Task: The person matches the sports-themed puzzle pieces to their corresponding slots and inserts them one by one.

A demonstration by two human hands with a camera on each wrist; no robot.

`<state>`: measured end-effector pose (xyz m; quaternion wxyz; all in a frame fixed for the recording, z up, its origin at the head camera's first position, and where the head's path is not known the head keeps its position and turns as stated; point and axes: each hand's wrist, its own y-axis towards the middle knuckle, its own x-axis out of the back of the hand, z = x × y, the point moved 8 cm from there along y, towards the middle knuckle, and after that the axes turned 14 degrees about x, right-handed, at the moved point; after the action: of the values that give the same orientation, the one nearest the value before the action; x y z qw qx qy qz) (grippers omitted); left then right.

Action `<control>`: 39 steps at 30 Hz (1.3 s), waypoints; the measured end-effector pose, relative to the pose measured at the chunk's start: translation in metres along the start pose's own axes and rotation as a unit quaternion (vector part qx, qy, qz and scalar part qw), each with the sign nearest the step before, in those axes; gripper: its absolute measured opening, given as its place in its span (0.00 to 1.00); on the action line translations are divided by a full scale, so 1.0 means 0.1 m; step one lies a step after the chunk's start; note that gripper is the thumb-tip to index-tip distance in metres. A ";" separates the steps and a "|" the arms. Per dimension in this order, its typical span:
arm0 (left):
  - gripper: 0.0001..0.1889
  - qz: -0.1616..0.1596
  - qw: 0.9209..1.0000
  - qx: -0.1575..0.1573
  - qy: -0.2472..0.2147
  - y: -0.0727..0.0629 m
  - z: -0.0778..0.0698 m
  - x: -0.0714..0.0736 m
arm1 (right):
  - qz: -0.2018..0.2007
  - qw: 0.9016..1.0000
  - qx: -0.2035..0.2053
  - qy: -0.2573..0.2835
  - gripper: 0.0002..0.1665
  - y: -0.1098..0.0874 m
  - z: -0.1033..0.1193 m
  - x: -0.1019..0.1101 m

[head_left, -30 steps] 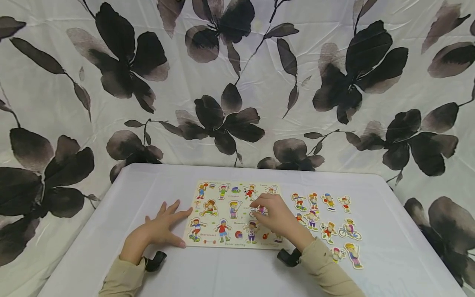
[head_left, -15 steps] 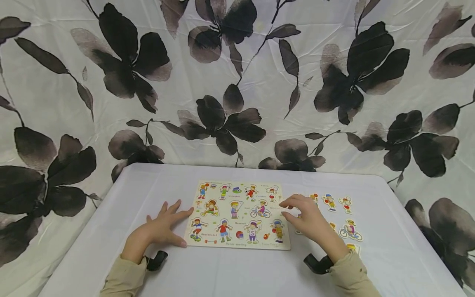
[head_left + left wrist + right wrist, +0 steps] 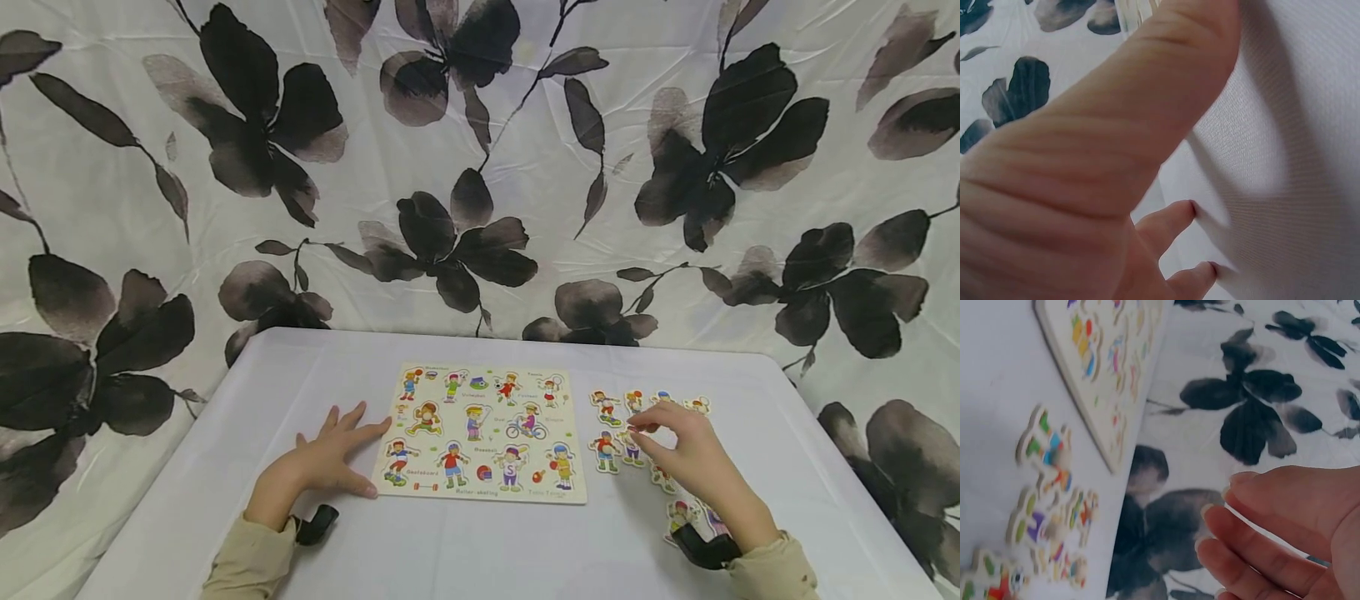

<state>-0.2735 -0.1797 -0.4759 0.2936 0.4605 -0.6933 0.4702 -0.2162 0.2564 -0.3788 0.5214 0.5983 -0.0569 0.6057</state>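
A cream puzzle board (image 3: 465,454) printed with sporting children lies flat on the table. At its left edge my left hand (image 3: 322,458) rests with fingers spread; the index fingertip and thumb tip meet the edge. In the left wrist view the thumb (image 3: 1166,81) crosses the picture above the white cloth. My right hand (image 3: 693,458) hovers over the loose cut-out figures right of the board, thumb and fingers loosely bent. The right wrist view shows nothing between these fingers (image 3: 1247,537). Near them lie a skateboarder piece (image 3: 604,408) and a red-shirted figure piece (image 3: 604,452).
Several more figure pieces are partly hidden under the right hand and forearm, among them one near the wrist (image 3: 678,515). White cloth covers the table (image 3: 450,550). Behind its far edge hangs a white curtain (image 3: 345,167) with dark flowers. Each wrist wears a black camera (image 3: 318,525).
My right hand has moved right, off the board and over the loose pieces, uncovering the bicycle figure on the board. The left hand has stayed in place.
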 end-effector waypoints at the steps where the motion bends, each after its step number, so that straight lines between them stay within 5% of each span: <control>1: 0.55 0.000 1.000 0.000 0.000 0.00 0.00 0.00 | 0.000 1.000 -0.001 -0.001 0.15 -0.03 -0.01 0.04; 14: 0.55 0.004 1.000 0.002 0.000 0.02 0.01 -0.01 | 0.064 0.995 -0.070 0.005 0.10 -0.48 -0.20 0.17; 21: 0.55 0.003 1.000 0.003 0.002 0.00 0.01 -0.01 | 0.150 0.979 -0.134 0.034 0.08 -0.70 -0.27 0.06; 30: 0.55 0.002 1.000 0.003 0.001 0.01 0.02 -0.01 | 0.155 0.984 -0.067 0.062 0.07 -0.82 -0.21 -0.06; 36: 0.55 0.004 1.000 0.000 -0.006 0.02 0.03 -0.02 | 0.197 0.973 -0.106 0.057 0.06 -0.92 -0.26 -0.18; 39: 0.55 0.005 1.000 0.000 -0.008 0.02 0.03 -0.02 | 0.186 0.977 -0.091 0.055 0.07 -0.93 -0.24 -0.22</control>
<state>-0.2744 -0.1817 -0.4798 0.2860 0.4611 -0.6978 0.4676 -0.1727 0.3026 -0.4541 0.4537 0.4933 -0.1933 0.7166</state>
